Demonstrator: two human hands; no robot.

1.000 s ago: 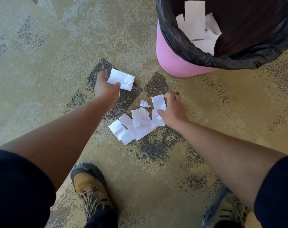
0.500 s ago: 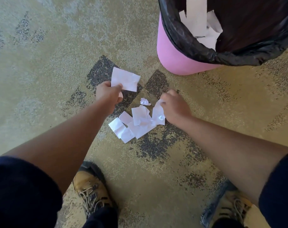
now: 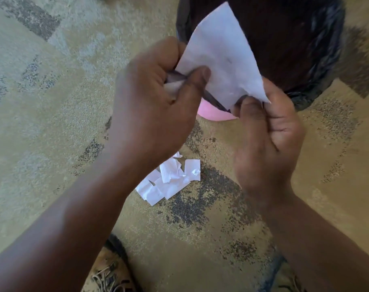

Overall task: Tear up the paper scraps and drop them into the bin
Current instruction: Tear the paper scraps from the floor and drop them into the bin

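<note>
A white sheet of paper (image 3: 219,60) is held up in front of the bin's mouth. My left hand (image 3: 152,102) pinches its left edge, with a little more crumpled paper in the palm. My right hand (image 3: 265,140) pinches its lower right corner. The pink bin (image 3: 211,111) with a black liner (image 3: 318,66) stands just beyond my hands; the sheet hides most of its inside. A heap of several white paper scraps (image 3: 171,180) lies on the carpet below and between my wrists.
Patterned beige and grey carpet (image 3: 53,102) covers the floor. My two shoes show at the bottom edge, a tan laced one (image 3: 110,272) on the left and another (image 3: 284,279) on the right.
Both hands rose from the floor to the bin's mouth. The right hand left the scrap heap and took hold of the sheet that the left hand was lifting. The view moved closer.
</note>
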